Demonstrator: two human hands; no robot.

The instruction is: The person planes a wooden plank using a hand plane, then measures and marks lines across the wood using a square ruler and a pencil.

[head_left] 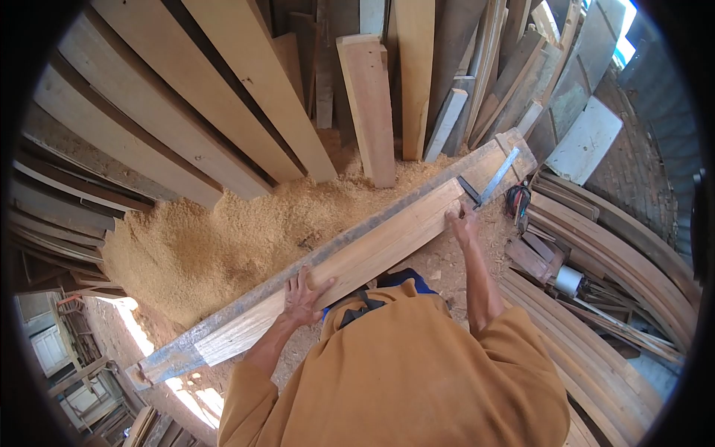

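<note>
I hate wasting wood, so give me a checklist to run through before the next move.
1. Board supported by the bench: ok, it lies lengthwise along it.
2. Left hand steadying the board: ok, spread on its near side.
3. Right hand at the far end: ok, fingers at the corner.
4. Square's blade across the board: not ok, it sits beyond the end.
5. Square's dark stock snug against the end: cannot tell.
6. Pencil line on the board: cannot tell.

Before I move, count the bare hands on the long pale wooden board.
2. The left hand is near the middle of the board; the right hand is at its right end, beside the dark-and-silver L-shaped square. No others show.
</note>
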